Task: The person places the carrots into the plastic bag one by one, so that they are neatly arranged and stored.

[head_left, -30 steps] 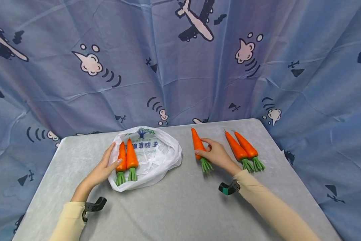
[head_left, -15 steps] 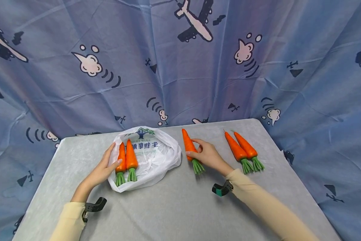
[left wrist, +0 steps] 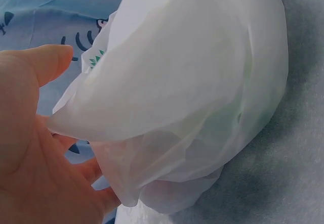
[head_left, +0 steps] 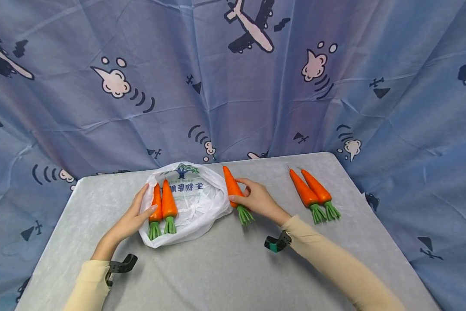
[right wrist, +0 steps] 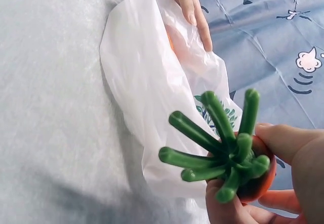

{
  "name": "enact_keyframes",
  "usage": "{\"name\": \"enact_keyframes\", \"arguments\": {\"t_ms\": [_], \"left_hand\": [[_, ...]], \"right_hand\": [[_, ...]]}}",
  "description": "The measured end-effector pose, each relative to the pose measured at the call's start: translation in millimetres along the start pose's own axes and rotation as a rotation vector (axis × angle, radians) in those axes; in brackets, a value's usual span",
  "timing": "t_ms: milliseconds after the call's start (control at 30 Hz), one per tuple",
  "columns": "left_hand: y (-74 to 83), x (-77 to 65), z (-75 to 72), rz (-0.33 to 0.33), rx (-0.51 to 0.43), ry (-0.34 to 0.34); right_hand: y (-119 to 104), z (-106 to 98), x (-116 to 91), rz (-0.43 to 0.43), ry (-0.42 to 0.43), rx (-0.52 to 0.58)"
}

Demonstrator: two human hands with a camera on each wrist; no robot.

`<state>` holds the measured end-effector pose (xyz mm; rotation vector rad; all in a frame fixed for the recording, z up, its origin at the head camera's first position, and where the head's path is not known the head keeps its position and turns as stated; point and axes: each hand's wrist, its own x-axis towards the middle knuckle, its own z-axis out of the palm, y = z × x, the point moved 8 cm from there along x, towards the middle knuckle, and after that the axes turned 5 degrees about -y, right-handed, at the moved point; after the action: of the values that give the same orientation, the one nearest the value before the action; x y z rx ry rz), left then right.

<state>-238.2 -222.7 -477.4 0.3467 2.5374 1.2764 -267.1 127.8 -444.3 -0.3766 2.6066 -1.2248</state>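
My right hand (head_left: 252,198) pinches a carrot (head_left: 231,185) near its thick end, thumb on one side and fingers on the other. In the right wrist view the green stems (right wrist: 223,153) of this carrot point toward the camera. It hangs at the right rim of a white plastic bag (head_left: 213,216), whose mouth stands wide. Two more carrots (head_left: 169,198) lie side by side in the bag's left part. My left hand (head_left: 133,216) rests at the bag's left rim, its fingers fairly straight and the thumb apart from them; the left wrist view shows the fingers (left wrist: 88,168) touching the plastic.
Two carrots (head_left: 304,190) lie together on the grey tabletop (head_left: 225,268), to the right of my right hand. Behind the table's far edge hangs a blue curtain (head_left: 233,108) with printed planes. Both wrists wear dark bands (head_left: 278,242).
My right hand has carried its carrot leftward across the table, from right of the bag to the bag's right rim. The left hand, the bag and the other carrots have stayed in place.
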Motion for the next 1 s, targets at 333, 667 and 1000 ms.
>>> {"name": "enact_keyframes", "arguments": {"t_ms": [333, 667, 1000], "left_hand": [[0.5, 0.9, 1.0, 0.001, -0.009, -0.006], [1.7, 1.7, 0.5, 0.007, -0.008, -0.006], [3.2, -0.1, 1.1, -0.003, -0.002, -0.006]], "right_hand": [[-14.1, 10.3, 5.9, -0.021, -0.018, 0.023], [-25.2, 20.0, 12.0, -0.043, -0.024, 0.045], [-38.0, 34.1, 19.9, -0.066, -0.048, 0.053]]}}
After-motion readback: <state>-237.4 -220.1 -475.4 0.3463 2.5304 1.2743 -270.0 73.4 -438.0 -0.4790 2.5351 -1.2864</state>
